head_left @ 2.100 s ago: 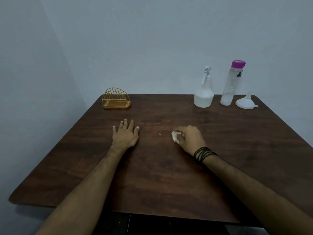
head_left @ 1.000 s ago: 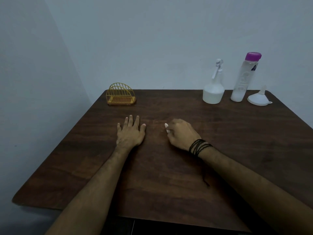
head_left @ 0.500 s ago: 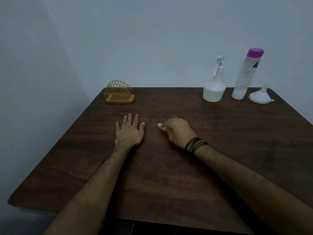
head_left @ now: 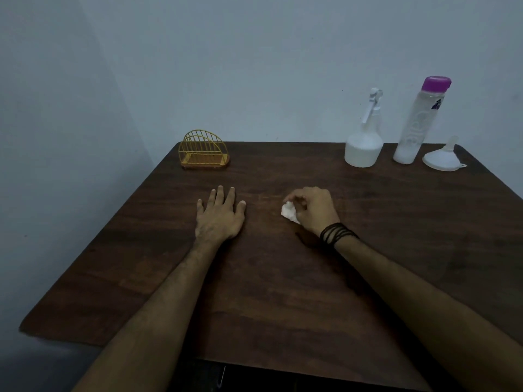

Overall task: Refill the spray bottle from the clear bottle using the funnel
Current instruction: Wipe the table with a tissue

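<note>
The room is dim, so fine detail is soft. The right hand [head_left: 314,210] curls its fingers round a small crumpled white wad [head_left: 289,212]; whether it is tissue or cloth cannot be told, and most of it sits hidden under the fingers, only the left edge poking out. Both forearms run off the bottom of the view, and the near table edge is partly covered by them. The print on the clear bottle is too blurred to read.

The left hand [head_left: 219,215] lies flat on the table [head_left: 283,292], palm down, fingers straight and slightly spread, holding nothing — it sits near the right hand, to its left, not touching it or the wad. A coil of dark cord bracelets [head_left: 336,234] wraps the right wrist. Far beyond the left hand, near the table's back edge, stands a small yellow wire rack [head_left: 203,151] with arched bars.

Well beyond the right hand, along the back edge toward its right, three things stand in a row, apart from one another: the spray bottle [head_left: 363,137], white, bulb-bodied with a slim trigger head; the clear bottle [head_left: 420,120], tall, cylindrical, capped in magenta; and the funnel [head_left: 443,157], translucent white, resting wide mouth down with its spout up. Nothing lies between hand and bottles — just dark, wood-grained tabletop with rounded corners.
</note>
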`<state>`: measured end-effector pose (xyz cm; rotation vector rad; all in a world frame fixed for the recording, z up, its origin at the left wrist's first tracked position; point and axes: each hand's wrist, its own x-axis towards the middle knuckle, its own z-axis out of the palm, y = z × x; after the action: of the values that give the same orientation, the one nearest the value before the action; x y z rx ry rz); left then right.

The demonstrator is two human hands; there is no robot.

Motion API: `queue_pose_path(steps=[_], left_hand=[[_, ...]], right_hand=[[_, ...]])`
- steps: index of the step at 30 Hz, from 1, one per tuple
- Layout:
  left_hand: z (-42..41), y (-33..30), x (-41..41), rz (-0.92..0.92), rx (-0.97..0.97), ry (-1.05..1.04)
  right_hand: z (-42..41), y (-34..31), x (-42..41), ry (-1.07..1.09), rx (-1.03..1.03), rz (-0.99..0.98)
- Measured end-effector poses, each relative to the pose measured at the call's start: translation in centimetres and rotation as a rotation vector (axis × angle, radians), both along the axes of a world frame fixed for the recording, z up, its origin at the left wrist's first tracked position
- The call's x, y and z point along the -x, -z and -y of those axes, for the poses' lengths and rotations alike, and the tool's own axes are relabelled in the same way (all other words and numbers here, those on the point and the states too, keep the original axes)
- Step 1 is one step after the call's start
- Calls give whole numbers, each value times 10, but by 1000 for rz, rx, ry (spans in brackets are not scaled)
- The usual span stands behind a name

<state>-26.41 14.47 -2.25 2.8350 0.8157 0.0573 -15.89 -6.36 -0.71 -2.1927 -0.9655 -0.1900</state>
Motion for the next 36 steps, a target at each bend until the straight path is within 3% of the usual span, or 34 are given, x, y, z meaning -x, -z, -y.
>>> queue_pose_path(steps=[10, 18, 27, 34, 36], left_hand=[[2, 1, -1, 5, -9, -7], [2, -1, 0, -3, -6, -4], [2, 1, -3, -3, -18, -9], [1, 1, -2, -21, -12, -12], [2, 0, -2, -24, -10, -13]], right_hand=[[6, 0, 37, -270, 241, 210], [5, -1, -28, 98, 228, 144], [23, 0, 52, -233, 208, 168], [69, -8, -24, 209, 217, 85], [70, -8, -20, 244, 224, 95]])
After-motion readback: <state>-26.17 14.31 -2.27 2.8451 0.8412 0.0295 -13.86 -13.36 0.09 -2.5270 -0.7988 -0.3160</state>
